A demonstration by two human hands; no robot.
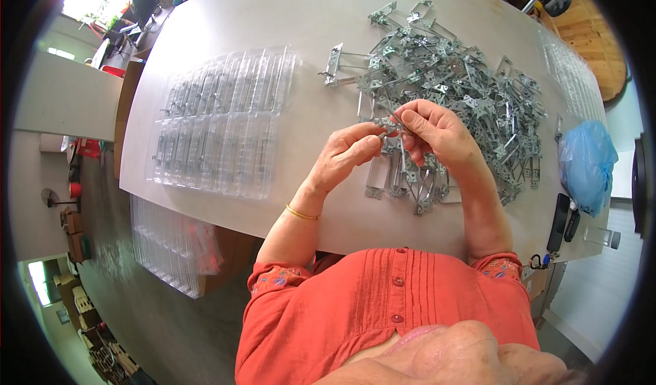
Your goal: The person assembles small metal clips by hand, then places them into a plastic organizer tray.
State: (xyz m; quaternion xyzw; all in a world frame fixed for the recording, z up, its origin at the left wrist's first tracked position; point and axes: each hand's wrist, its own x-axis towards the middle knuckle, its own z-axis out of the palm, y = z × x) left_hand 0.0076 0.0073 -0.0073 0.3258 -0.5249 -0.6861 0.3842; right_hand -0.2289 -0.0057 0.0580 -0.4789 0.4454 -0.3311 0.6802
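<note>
Over the front left part of a large pile of metal brackets (471,104), my two hands meet. My left hand (347,154) pinches one end of a small metal bracket (391,126), thumb against forefinger. The fingers of my right hand (434,133) are closed on the other end of it. Some of the bracket is hidden behind the fingers. To the left lies a clear plastic tray (215,122) with many long slots, and thin metal parts show in some of them.
The white table (321,214) carries another clear tray (574,77) at the right, a blue plastic bag (588,166), a black object (559,222) and a clear bottle (601,236). More clear trays (171,245) are stacked below the table's left front edge.
</note>
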